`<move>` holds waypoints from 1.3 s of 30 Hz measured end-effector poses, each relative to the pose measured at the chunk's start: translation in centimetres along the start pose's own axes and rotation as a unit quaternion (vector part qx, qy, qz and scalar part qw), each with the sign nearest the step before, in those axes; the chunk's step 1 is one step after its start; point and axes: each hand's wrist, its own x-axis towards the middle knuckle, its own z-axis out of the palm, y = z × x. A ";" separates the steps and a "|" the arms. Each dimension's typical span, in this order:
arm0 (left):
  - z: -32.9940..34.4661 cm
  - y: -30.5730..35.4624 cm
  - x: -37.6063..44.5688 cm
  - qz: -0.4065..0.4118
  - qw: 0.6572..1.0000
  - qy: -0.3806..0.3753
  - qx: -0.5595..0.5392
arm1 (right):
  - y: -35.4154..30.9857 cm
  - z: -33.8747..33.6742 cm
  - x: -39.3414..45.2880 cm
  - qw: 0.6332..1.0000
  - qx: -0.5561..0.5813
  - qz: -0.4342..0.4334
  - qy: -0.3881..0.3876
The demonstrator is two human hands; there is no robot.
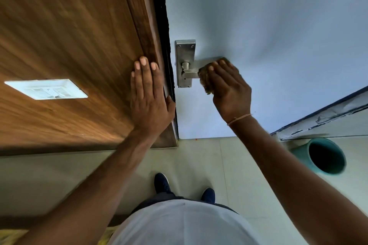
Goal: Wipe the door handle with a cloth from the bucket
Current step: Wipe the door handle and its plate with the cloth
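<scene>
A steel lever door handle (189, 72) on a long back plate (185, 53) is fixed to the pale blue door (268, 36). My right hand (227, 87) is closed around a brownish cloth (204, 78) and presses it over the lever's outer end, which is hidden beneath it. My left hand (148, 93) lies flat with fingers spread on the wooden panel (69, 36), at the door frame's edge. The teal bucket (322, 155) stands on the floor at the lower right, its dark inside showing nothing.
A white switch plate (46, 88) is set into the wooden panel at left. Pale floor tiles (199, 161) lie below, with my two dark shoes (162, 183) on them. A worn skirting strip (322, 115) runs along the wall behind the bucket.
</scene>
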 end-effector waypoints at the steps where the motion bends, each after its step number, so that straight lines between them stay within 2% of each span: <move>1: -0.1 0.0 0.0 -0.001 1.000 -0.002 0.002 | -0.2 0.3 0.0 1.000 0.000 0.009 0.002; 7: 0.0 -0.2 0.0 -0.002 1.000 -0.004 0.005 | -7.2 3.5 1.1 0.999 0.016 0.000 -0.030; 14: -0.2 0.0 -0.1 -0.007 1.000 -0.019 0.012 | -2.0 1.2 0.1 0.999 0.010 0.047 -0.022; 18: -0.3 0.1 -0.1 -0.011 1.000 -0.016 0.015 | -3.4 1.9 0.6 0.997 -0.009 0.070 -0.009; 22: -0.3 0.5 0.0 -0.023 0.999 -0.013 0.020 | -7.4 3.2 0.9 0.999 0.011 0.012 -0.032; 26: -0.4 0.3 0.0 -0.014 1.000 -0.027 0.010 | -4.5 2.3 0.7 0.999 0.014 -0.027 -0.036; 31: -0.5 0.6 -0.1 -0.020 1.000 -0.021 -0.001 | -0.5 0.7 -0.5 1.000 -0.012 -0.004 -0.018; 37: -0.5 1.1 0.1 -0.031 0.999 -0.027 -0.008 | -5.8 2.6 0.8 1.000 0.004 -0.006 -0.025; 39: -0.5 1.1 0.1 -0.029 0.999 -0.024 -0.006 | -5.5 2.5 0.9 0.999 0.003 -0.021 -0.036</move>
